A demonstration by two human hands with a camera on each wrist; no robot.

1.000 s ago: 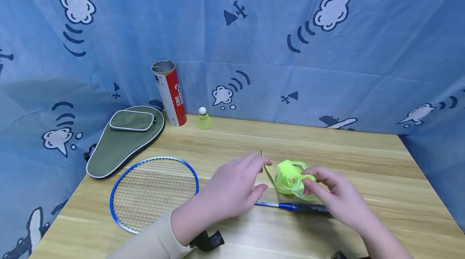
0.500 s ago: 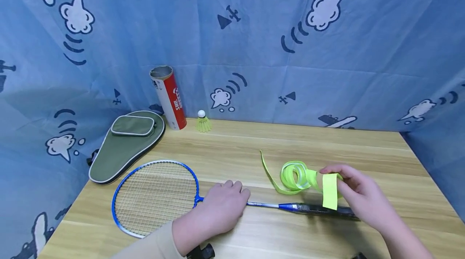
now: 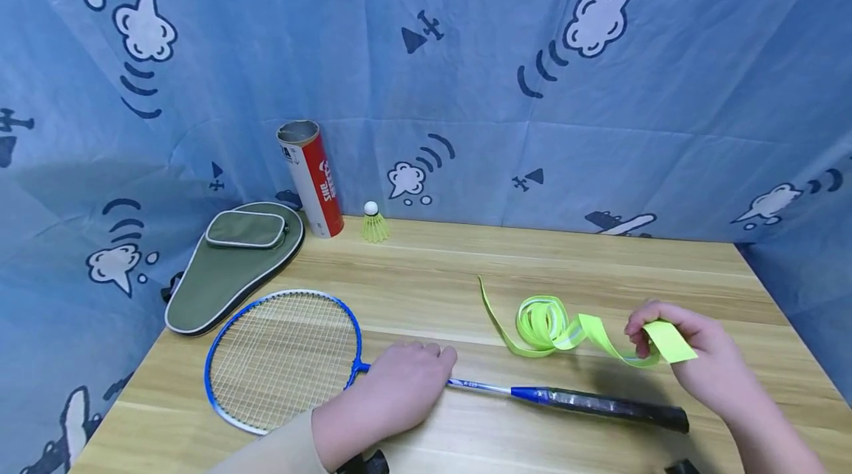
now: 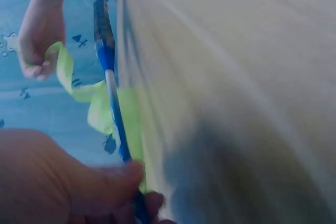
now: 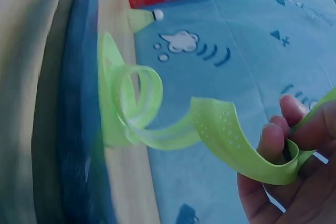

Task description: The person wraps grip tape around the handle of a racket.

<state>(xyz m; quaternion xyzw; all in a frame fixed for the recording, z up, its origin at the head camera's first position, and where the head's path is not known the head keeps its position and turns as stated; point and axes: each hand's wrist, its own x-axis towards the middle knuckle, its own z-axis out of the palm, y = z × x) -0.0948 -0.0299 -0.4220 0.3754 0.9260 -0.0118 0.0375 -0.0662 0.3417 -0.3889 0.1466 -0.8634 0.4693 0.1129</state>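
Note:
A blue-and-white badminton racket lies across the table, its strung head at left and dark handle at right. My left hand holds its shaft just past the head; thumb and fingertips pinch the shaft in the left wrist view. A neon yellow-green strip of grip tape sits partly coiled behind the handle. My right hand pinches one end of it, raised beyond the handle's right part, and a short flap sticks out past the fingers. In the right wrist view, the stretched tape shows small perforations.
Along the back left stand a red-and-white shuttlecock tube and a yellow shuttlecock, cork up. A green racket cover lies at left. Blue patterned cloth hangs behind the wooden table.
My left hand has come down onto the racket shaft. My right hand has moved right with the tape end, drawing it out from the coil; the racket handle now shows fully.

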